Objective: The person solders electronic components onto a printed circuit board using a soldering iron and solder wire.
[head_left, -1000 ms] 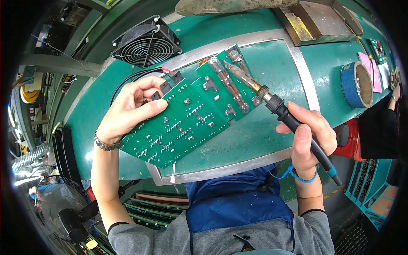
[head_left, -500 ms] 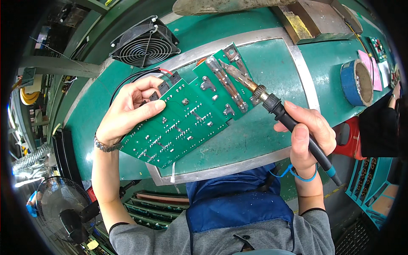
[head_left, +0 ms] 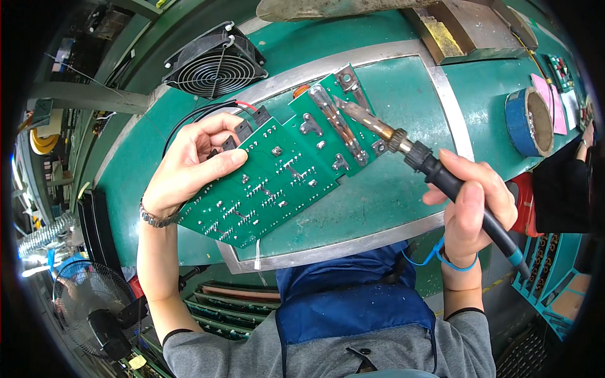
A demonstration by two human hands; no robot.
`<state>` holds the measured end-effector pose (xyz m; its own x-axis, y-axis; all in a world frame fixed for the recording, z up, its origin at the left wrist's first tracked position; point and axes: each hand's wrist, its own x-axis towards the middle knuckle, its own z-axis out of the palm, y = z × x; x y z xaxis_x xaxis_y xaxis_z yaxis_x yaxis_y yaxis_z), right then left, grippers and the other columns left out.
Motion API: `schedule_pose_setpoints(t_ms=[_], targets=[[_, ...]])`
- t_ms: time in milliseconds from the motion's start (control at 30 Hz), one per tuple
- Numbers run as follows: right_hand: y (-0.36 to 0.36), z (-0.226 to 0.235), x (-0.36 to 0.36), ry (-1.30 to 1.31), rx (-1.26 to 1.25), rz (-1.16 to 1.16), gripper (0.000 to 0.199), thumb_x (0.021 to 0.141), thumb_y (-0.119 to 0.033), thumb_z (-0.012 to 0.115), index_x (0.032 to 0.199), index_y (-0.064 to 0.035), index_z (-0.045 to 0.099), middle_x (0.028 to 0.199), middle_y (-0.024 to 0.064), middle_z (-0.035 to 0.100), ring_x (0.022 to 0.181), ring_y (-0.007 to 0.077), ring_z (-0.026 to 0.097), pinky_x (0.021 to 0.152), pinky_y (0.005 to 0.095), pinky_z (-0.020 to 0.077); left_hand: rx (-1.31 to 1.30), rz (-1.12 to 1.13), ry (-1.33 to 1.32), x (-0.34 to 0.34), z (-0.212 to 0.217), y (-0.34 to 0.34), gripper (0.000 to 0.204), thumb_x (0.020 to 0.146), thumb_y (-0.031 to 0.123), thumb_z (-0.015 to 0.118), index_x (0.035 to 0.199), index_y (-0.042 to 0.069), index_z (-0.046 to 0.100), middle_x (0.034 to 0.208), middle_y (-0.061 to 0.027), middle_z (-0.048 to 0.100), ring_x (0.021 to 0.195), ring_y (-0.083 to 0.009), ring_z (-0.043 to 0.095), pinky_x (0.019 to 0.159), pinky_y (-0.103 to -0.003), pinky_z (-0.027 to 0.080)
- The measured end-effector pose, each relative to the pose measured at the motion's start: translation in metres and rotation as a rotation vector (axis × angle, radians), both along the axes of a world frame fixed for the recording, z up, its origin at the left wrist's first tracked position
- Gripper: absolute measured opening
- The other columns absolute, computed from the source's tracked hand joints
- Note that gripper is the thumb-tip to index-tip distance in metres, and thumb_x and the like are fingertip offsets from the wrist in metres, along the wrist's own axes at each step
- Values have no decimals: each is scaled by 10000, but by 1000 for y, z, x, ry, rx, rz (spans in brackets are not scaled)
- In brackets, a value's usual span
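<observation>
Circuit board [head_left: 293, 160] in left grip [head_left: 179, 167]: smooth green laminate, shiny solder joints [head_left: 310, 125]. Soldering iron [head_left: 441, 178] in right grip [head_left: 465, 227]: matt black plastic handle, tarnished metal barrel [head_left: 372, 124]. Beyond the grips: glossy green surface [head_left: 409, 91], dull metal strip [head_left: 455, 120]. Below: cloth apron [head_left: 356, 309].

A blue apron [head_left: 356, 315] covers a grey, black-cuffed shirt [head_left: 242, 346].

A soldering iron [head_left: 419, 157] slants over the green circuit board [head_left: 265, 167]
</observation>
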<state>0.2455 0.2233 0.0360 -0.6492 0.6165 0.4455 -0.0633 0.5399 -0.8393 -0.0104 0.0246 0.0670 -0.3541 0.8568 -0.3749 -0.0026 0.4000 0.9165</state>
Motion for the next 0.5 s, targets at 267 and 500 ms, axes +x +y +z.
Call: schedule_pose_setpoints(t_ms=[267,500], targets=[[6,-8,2,59,-78,63,265,878,-161,581,1022,34,689,869,158,702,623,169,677,590,251,533,11,12,4,2,0,1,209,863,109,660,1026,12,575,907,13,612,774,-7,546,681,-171,449],[1,-8,-6,34,71,-21,354,911,-227,483,992,67,664,695,131,649,536,156,635,514,230,453,-11,9,-11,1,0,1,200,862,112,660,1017,16,577,908,16,610,782,-7,544,682,-167,445]])
